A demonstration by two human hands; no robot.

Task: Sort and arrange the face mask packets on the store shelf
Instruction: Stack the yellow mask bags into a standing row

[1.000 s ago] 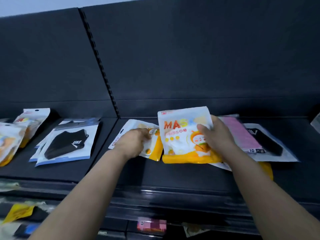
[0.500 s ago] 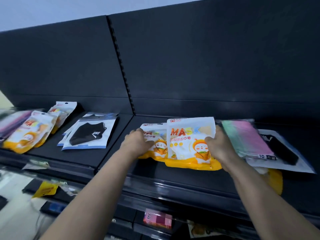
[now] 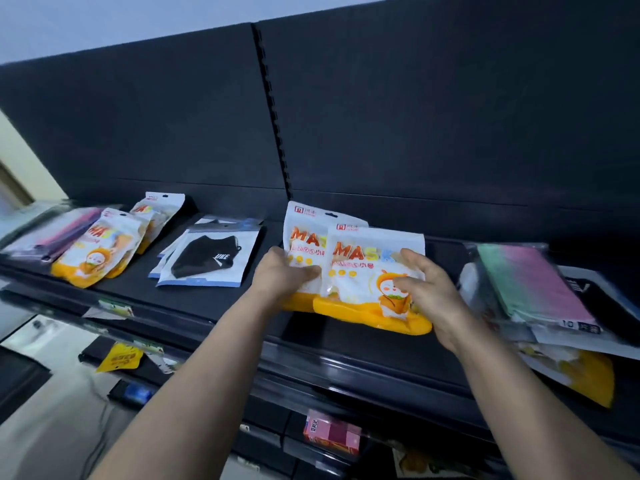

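Head view: front white-and-orange plastic MASK packet (image 3: 374,282) lies on dark store shelf (image 3: 349,344), overlapping a matching rear packet (image 3: 304,237). Right hand (image 3: 426,289) grasps the front one, thumb on its face; left hand (image 3: 284,278) pinches the rear one's lower left edge. Step looks like squaring the pair into one stack. Next move likely needs edges slid flush; mixed pink-green packet pile (image 3: 530,282) at right looks unsorted.

The dark shelf (image 3: 214,306) is carrying a pink packet (image 3: 65,233) and orange packets (image 3: 100,251) at its left end, with a stack of black mask packets (image 3: 211,258) lying near them. At the middle, the front MASK packet (image 3: 367,271) is overlapping the rear MASK packet (image 3: 304,233). At the right end a green-and-pink packet (image 3: 530,282) is topping a heap, and a yellow-edged packet (image 3: 585,379) is hanging over the front edge.
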